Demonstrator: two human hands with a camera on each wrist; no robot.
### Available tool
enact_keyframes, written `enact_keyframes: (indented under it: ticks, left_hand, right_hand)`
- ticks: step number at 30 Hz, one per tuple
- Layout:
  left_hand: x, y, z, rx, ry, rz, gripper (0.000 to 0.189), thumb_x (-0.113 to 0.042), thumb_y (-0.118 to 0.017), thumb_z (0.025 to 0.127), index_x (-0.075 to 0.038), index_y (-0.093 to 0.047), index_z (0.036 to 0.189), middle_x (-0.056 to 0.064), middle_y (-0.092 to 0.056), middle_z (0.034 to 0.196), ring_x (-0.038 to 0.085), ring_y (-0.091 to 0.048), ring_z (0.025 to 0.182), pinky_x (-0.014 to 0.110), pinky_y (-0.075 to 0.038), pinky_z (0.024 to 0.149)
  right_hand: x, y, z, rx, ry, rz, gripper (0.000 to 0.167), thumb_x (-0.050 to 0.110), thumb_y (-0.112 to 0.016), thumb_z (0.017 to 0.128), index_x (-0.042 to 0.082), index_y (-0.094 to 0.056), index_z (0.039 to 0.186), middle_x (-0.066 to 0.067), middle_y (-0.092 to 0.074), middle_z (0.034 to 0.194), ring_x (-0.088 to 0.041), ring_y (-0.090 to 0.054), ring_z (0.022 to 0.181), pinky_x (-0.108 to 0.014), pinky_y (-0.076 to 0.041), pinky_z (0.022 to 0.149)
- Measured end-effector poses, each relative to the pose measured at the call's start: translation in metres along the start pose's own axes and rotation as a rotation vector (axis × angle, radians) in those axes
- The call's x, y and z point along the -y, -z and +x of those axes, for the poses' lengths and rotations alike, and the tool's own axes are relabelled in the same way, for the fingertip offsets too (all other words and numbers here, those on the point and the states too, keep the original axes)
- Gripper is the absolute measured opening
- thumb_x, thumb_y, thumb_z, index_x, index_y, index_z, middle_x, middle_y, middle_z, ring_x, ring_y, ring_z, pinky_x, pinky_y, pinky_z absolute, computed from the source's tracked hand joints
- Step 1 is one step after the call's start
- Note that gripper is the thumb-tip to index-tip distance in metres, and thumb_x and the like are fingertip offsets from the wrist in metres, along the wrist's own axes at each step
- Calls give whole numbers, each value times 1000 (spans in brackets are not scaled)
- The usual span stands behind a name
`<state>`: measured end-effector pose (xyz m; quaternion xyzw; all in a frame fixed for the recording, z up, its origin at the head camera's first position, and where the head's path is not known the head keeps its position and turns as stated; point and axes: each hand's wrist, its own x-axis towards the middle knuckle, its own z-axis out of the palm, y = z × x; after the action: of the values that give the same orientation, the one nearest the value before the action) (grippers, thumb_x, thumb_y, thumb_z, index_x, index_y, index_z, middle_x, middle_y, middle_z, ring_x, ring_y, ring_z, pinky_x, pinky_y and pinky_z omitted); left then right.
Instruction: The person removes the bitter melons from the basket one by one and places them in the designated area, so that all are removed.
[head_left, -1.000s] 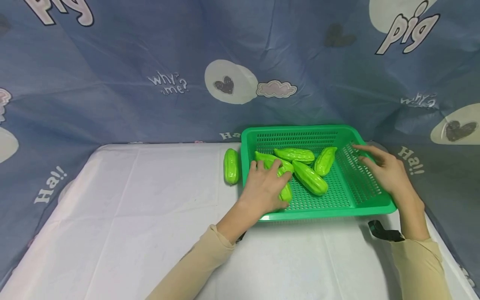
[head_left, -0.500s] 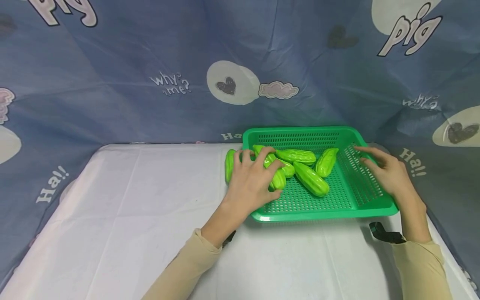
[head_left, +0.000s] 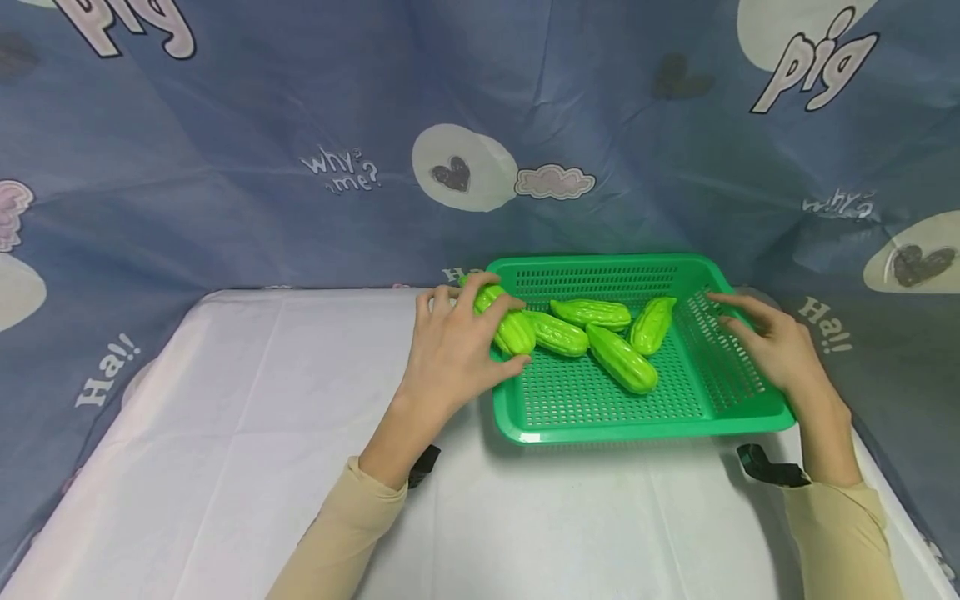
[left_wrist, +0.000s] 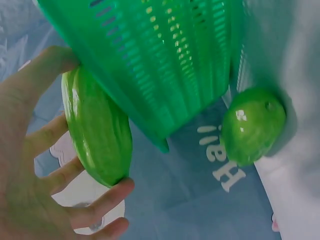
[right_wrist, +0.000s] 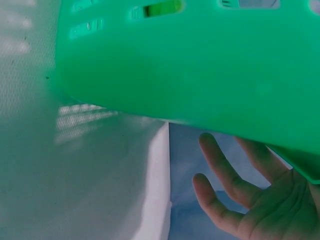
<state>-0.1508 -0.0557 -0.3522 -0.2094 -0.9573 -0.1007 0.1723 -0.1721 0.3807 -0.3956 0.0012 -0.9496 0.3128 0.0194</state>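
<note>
My left hand (head_left: 446, 350) grips a bright green bitter melon (head_left: 513, 332) over the left rim of a green plastic basket (head_left: 645, 430). In the left wrist view this bitter melon (left_wrist: 97, 127) lies between thumb and fingers, close beside the basket wall. Several more bitter melons (head_left: 622, 360) rest on the basket floor. Another bitter melon (left_wrist: 254, 126) is on the cloth left of the basket, hidden behind my left hand in the head view. At the basket's right rim is my right hand (head_left: 780, 346), fingers loosely spread, some of them below the rim in the right wrist view.
A white cloth (head_left: 300, 417) covers the table under the basket. Behind it hangs a blue printed curtain (head_left: 300, 225), close to the basket's back edge. Black wrist mounts (head_left: 768, 467) stick out near both sleeves.
My left hand has lifted a bitter melon from the left part of the basket and carried it left and up to the left rim. My right hand has stayed at the right rim.
</note>
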Motion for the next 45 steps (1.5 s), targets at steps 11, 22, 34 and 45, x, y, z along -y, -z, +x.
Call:
enact_keyframes:
  ticks: [11,22,34,45]
  left_hand:
    - [27,9,-7,-15,56,-31,63,-54,-85,85,-32,-63,140,6,-48,165,47,-61,130,60,-46,109]
    - [72,-1,-13,162,188,-75,85,-46,-90,82,-24,-53,155,11,-47,166,53,-55,139,64,-44,111]
    - [98,-21,-20,367,184,-130,98,-34,-95,79,-22,-46,162,12,-49,166,54,-58,135,67,-44,113]
    - [102,-27,-21,413,152,-210,97,-32,-95,81,-23,-44,163,13,-40,172,50,-58,138,68,-40,119]
  right_hand:
    - [0,0,1,5,-16,-1,52,50,-50,112,29,-53,160,-22,-42,171,-66,-41,146,-85,-35,106]
    - [-2,1,0,11,-36,7,54,53,-49,112,31,-51,161,-22,-39,172,-67,-38,147,-87,-34,107]
    - [0,-1,2,12,-26,13,54,53,-49,112,29,-52,161,-22,-40,172,-67,-39,146,-86,-35,107]
    - [-3,0,2,7,-7,26,52,49,-51,113,27,-54,160,-20,-42,171,-64,-40,148,-84,-35,110]
